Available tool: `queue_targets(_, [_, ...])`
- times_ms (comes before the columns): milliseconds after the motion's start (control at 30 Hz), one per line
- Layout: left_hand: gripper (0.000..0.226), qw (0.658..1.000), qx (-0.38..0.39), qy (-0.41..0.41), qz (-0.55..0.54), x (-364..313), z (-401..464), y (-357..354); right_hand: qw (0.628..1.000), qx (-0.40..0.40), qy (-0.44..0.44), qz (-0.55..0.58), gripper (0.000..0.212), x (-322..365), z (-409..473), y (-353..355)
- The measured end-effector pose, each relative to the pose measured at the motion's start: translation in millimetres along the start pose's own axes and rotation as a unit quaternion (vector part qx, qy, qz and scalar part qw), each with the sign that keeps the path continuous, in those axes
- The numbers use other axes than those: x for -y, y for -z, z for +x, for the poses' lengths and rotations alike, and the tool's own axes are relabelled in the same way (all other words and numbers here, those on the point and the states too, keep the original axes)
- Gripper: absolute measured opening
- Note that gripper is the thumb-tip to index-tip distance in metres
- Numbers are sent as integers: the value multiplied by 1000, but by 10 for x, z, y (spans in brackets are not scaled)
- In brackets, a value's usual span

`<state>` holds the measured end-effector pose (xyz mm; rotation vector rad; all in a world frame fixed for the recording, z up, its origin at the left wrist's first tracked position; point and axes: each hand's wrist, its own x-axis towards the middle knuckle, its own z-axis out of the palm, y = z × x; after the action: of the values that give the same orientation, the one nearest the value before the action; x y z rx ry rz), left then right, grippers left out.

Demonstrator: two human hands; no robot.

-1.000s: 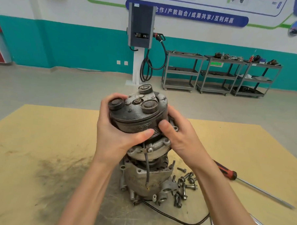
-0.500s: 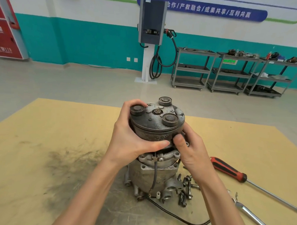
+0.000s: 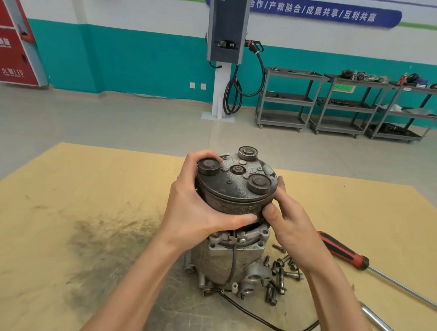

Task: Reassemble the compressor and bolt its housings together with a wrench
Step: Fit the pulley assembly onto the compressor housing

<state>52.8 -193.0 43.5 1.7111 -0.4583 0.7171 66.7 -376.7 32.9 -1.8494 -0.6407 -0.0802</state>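
The compressor stands upright on the yellow board. Its grey lower housing (image 3: 215,262) rests on the board, and the dark clutch and pulley section (image 3: 236,186) sits on top of it. My left hand (image 3: 195,209) grips the pulley from the left, fingers over its top edge, thumb along the front groove. My right hand (image 3: 287,223) holds the pulley's right side, thumb pressed on the groove. Several loose bolts (image 3: 280,273) lie beside the housing on the right. A black wire (image 3: 268,322) runs from the compressor across the board.
A red-handled screwdriver (image 3: 344,251) lies to the right of the compressor. A chrome bar (image 3: 383,325) lies at the lower right. The board (image 3: 73,196) carries a dark grease smear on the left. Grey shelf carts (image 3: 340,103) and a charging post (image 3: 228,40) stand far behind.
The pulley section has come down onto the lower housing with both hands still on it. The view has shifted so the compressor sits a little more to the right.
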Motion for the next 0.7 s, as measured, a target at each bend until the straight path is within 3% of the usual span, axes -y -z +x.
queue_targets(200, [82,999,2,-16,31,2,-19,15,998,-13,54,42,67,28,-13,-69])
queue_targets(433, [82,999,26,-8,28,-10,10,49,997,-32,41,65,72,51,-51,-105])
queue_targets(700, [82,998,53,3,13,3,52,61,995,-53,25,76,53,59,-58,-101])
